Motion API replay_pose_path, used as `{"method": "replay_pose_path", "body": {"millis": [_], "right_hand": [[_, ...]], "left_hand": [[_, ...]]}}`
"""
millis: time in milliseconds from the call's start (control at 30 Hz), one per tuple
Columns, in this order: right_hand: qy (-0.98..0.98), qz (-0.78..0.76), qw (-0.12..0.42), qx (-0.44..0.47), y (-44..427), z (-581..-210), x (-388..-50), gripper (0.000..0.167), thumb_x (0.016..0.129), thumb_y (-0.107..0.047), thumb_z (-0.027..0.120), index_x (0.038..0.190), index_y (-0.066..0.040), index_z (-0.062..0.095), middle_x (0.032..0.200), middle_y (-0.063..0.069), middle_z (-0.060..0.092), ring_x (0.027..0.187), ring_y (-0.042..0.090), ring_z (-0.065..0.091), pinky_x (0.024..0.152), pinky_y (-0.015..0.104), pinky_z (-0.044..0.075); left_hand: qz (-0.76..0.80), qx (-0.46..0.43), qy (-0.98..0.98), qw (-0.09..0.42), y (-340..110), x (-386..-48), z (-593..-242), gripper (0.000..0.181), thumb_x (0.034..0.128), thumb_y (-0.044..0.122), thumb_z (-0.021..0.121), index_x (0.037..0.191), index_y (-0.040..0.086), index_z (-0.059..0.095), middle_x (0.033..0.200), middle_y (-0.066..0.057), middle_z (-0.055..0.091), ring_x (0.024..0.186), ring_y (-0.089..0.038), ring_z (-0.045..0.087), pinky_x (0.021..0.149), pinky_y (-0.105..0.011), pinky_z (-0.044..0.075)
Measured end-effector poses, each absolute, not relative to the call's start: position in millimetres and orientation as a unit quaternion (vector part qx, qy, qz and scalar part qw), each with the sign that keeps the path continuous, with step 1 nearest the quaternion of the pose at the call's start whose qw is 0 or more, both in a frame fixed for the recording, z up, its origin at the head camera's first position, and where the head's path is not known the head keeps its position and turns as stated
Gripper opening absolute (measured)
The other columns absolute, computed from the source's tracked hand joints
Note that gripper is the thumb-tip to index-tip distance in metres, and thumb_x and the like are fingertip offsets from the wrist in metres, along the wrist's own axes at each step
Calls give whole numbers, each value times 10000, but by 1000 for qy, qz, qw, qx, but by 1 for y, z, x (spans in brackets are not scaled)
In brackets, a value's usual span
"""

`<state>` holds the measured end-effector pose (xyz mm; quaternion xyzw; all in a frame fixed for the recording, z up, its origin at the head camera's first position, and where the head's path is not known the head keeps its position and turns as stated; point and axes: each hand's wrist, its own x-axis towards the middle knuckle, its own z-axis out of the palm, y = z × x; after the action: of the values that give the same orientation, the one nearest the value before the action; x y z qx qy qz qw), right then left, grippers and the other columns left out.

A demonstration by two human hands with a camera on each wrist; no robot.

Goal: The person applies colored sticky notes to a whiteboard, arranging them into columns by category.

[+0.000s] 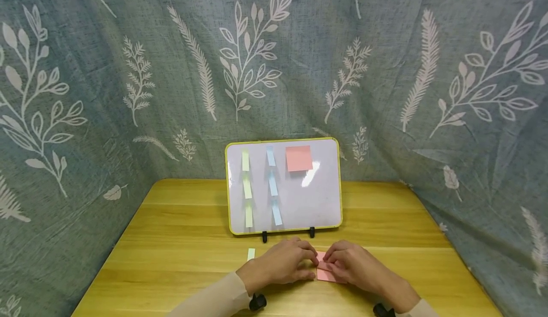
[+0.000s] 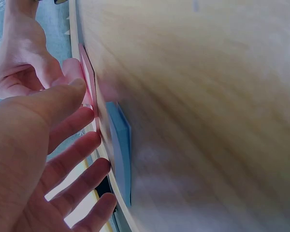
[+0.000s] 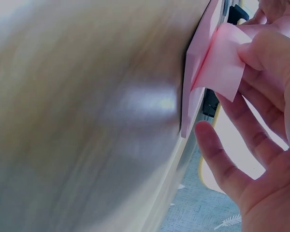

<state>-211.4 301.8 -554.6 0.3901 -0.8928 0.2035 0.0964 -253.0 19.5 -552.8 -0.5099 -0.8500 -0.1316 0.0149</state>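
A pink sticky note pad (image 1: 331, 276) lies on the table in front of the whiteboard. My right hand (image 1: 353, 264) pinches its lifted top sheet (image 3: 224, 60) between thumb and fingers, and that sheet curls up off the pad. At the pad's left edge is my left hand (image 1: 284, 262), its fingertips touching or very near the pink paper. In the left wrist view its other fingers are spread and loosely bent. Close to those fingers lies a blue sticky note pad (image 2: 120, 150), hidden by the left hand in the head view.
A yellow-rimmed whiteboard (image 1: 308, 203) stands on black feet behind the hands. It bears several narrow green notes (image 1: 247, 187), several narrow blue notes (image 1: 273, 184) and one square pink note (image 1: 298, 158). A pale green note pad (image 1: 251, 254) lies by the left wrist. Patterned cloth (image 1: 274, 70) surrounds the wooden table (image 1: 171, 241).
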Motion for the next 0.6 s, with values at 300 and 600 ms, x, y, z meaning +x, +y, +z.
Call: {"method": "replay_pose_path", "body": {"millis": [300,600], "right_hand": [[-890,246,60,379,301,-554,-210,187,1047,-66,844,927,-207,869,1032,-132,786,961,-35,704,779,238,649],[-898,252,54,357,299,-553,-212,193,1046,-78,852,909,-212,866,1009,-155,785,928,-74,679,751,221,633]], "left_hand": [[-131,-507,-852,11,22,-251,-554,275,1143,485,757,1310,295,865,1458,105,789,1358,-120,722,1152,-280,593],[-132,-496,-858,26,24,-251,-552,236,1132,455,781,1280,301,879,1422,116,803,1332,-115,727,1146,-282,596]]}}
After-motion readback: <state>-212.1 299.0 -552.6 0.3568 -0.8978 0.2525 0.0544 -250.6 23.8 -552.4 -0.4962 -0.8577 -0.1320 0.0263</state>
